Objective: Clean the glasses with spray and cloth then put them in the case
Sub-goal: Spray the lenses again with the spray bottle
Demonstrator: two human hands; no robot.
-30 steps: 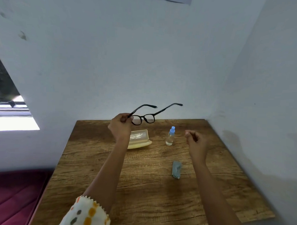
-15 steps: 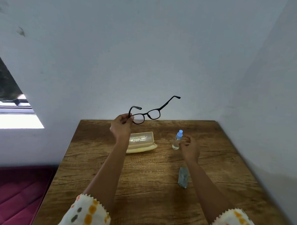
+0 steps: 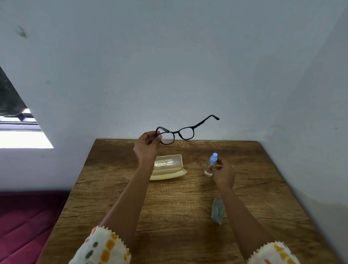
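Note:
My left hand (image 3: 147, 145) pinches black-framed glasses (image 3: 186, 132) by their left corner and holds them up above the far part of the wooden table (image 3: 185, 241), arms unfolded. Below that hand lies a cream glasses case (image 3: 169, 167), lid open. A small clear spray bottle (image 3: 210, 164) with a blue cap stands to the right of the case. My right hand (image 3: 223, 174) reaches the bottle, fingers curling around its body. A grey folded cloth (image 3: 217, 210) lies on the table nearer to me, beside my right forearm.
White walls close the table in at the back and on the right. A window opening (image 3: 17, 132) is at the left. A dark red mattress or mat (image 3: 18, 225) lies below the table's left edge.
My right hand moved forward and left from mid-air to the spray bottle. My left hand tilted the glasses so the right arm points higher. The camera view dipped slightly.

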